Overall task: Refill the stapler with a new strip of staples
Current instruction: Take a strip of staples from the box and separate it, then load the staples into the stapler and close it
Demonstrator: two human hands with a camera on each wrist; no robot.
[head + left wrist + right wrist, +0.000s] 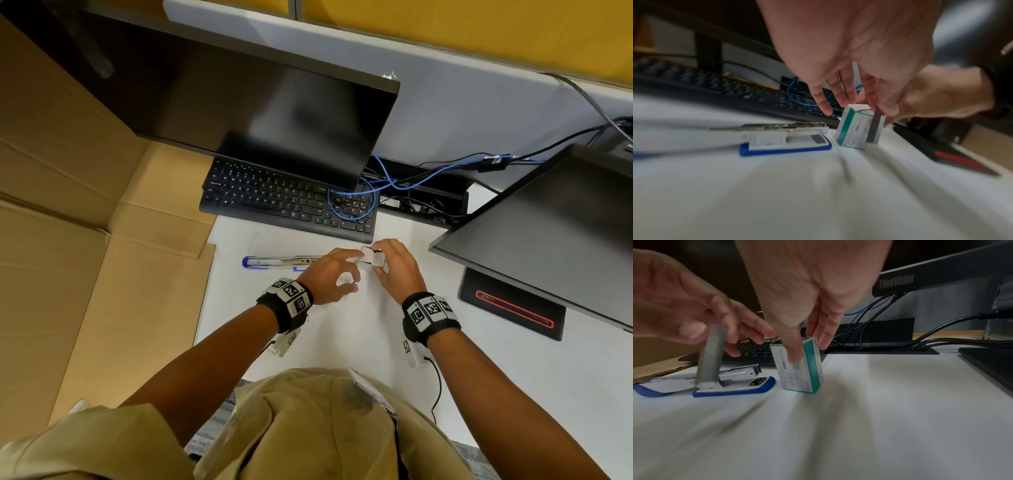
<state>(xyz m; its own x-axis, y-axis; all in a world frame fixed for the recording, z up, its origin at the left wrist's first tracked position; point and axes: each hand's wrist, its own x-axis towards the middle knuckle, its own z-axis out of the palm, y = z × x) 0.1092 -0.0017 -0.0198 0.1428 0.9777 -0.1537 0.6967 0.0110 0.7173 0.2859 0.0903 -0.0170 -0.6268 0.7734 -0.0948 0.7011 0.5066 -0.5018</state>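
Observation:
A blue and white stapler (281, 262) lies swung open flat on the white table (342, 342), its metal magazine (785, 125) facing up. Just right of it a small teal and white staple box (799, 368) stands on end with its top flap open. My right hand (807, 345) grips the box, thumb on the front and fingers behind. My left hand (877, 110) pinches the top of a silver staple strip (874, 128) that hangs upright, between the box and the stapler (735, 384). In the head view the strip is hidden behind my left hand (352, 270).
A black keyboard (287, 202) lies just behind the stapler under a dark monitor (239, 102). A second monitor (548, 233) and its base with a red line (513, 308) stand at the right. Cables (394, 181) run behind. Flat cardboard (85, 240) covers the left.

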